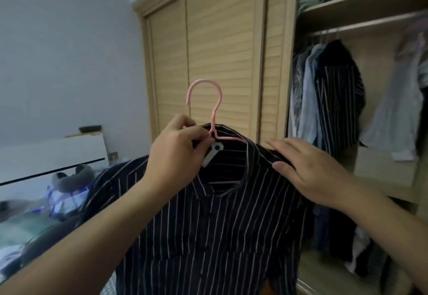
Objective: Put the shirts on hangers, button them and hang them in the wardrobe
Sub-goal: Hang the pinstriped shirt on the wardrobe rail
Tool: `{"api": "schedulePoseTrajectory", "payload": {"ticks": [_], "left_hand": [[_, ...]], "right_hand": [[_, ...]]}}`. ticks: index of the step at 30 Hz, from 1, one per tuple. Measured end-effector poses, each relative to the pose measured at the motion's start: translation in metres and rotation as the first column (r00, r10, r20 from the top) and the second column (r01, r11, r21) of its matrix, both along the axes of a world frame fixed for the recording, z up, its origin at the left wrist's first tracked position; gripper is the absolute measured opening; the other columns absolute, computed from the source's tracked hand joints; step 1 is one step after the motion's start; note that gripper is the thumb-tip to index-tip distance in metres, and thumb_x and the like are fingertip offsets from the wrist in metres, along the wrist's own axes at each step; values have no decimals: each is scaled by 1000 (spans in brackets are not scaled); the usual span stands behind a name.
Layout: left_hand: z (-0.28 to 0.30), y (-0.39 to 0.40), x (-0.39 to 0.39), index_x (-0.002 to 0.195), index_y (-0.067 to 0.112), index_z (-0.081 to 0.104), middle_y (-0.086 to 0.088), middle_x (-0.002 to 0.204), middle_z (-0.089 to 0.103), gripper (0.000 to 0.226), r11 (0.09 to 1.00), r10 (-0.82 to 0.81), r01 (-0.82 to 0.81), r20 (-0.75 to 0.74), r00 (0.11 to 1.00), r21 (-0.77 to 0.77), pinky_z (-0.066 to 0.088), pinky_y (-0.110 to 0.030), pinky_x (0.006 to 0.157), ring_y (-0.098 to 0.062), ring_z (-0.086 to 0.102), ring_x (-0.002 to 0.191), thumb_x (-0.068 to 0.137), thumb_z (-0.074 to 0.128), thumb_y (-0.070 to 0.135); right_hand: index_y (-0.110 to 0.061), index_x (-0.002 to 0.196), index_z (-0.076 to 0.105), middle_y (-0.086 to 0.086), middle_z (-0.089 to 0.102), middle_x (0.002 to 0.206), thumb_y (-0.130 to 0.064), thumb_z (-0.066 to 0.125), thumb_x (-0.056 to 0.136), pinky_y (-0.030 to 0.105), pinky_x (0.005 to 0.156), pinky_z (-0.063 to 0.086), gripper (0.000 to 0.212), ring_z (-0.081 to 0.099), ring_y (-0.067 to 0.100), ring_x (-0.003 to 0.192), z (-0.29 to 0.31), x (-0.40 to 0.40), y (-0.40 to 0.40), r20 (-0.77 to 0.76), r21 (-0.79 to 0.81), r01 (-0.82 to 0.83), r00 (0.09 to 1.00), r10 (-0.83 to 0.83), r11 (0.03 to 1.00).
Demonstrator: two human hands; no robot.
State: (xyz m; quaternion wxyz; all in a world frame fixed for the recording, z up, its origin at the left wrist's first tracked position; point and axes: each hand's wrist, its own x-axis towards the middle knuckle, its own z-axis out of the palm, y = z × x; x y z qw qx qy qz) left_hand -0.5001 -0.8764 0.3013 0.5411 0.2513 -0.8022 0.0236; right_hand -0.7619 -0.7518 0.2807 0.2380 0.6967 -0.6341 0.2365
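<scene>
A dark navy shirt with thin white stripes (208,220) hangs buttoned on a pink plastic hanger (209,113), left of the open wardrobe (361,2).

Two bare arms and hands

The left hand (178,148) and right hand (310,169) were bare, as were both forearms right to the picture's lower edge; no sleeve, watch, ring or glove showed on them.

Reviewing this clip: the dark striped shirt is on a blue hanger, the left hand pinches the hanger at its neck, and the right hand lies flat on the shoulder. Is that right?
Not quite. The hanger is pink, not blue, as the head view shows. The rest holds: the dark striped shirt is on it, the left hand pinches its neck, and the right hand lies flat on the shoulder.
</scene>
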Motion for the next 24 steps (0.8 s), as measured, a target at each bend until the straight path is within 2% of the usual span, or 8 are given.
{"api": "schedulePoseTrajectory", "payload": {"ticks": [3,6,9,13,16,18,20,24], "left_hand": [[24,8,-42,109,21,73,11,103,53,21,990,-120,125,80,990,-65,57,-40,77,-10,57,87,89,76,27],[36,2,-68,136,32,49,19,112,47,44,984,-156,170,198,968,-52,52,-30,78,1,54,86,97,55,51],[23,-38,-76,113,28,51,8,93,63,61,987,115,-63,380,918,-147,54,-42,68,-21,64,78,97,12,71],[-12,-79,-113,88,23,38,0,60,57,57,968,214,-133,431,877,-211,51,-41,46,-32,58,50,100,7,69],[-17,-83,-159,93,29,40,4,76,61,63,982,187,-155,419,888,-108,53,-41,58,-30,64,66,94,-2,76],[-16,-71,-200,115,30,50,4,101,65,64,998,60,-51,335,940,-34,51,-38,70,-27,66,88,96,8,74],[-12,-47,-252,141,32,43,2,124,66,54,997,-54,66,268,962,-39,51,-37,79,-23,63,104,100,26,64],[-1,-47,-341,128,30,53,1,107,69,45,985,-2,50,280,960,-164,56,-44,63,-31,68,87,102,28,57]], "right_hand": [[-39,102,44,-9,63,83,-60,20,97,36,64,48,32,63,14,76,8,-12,-13,81,-48,-82,993,86,995],[-34,82,35,-12,46,57,-52,29,100,29,46,30,26,45,4,50,17,-49,-13,86,-238,-39,994,61,971],[-15,81,55,-4,51,56,-53,36,97,36,49,35,45,49,12,51,27,-118,-8,209,-260,12,977,44,966],[-14,69,54,2,54,57,-52,40,94,31,55,41,48,53,18,54,33,-188,-11,286,-141,-107,947,145,984],[-15,67,52,7,56,61,-49,43,96,33,58,41,46,52,16,56,34,-227,-17,345,-44,-121,930,129,992],[-9,68,51,5,53,62,-40,47,101,35,60,40,46,48,10,57,35,-254,-20,401,4,-115,910,104,993],[-6,70,54,8,53,64,-35,49,103,35,62,41,44,49,8,60,36,-272,-22,418,53,-134,903,100,990],[-16,74,64,3,62,69,-36,52,103,34,65,46,37,56,8,64,50,-303,-12,405,148,-141,912,70,979]]}}
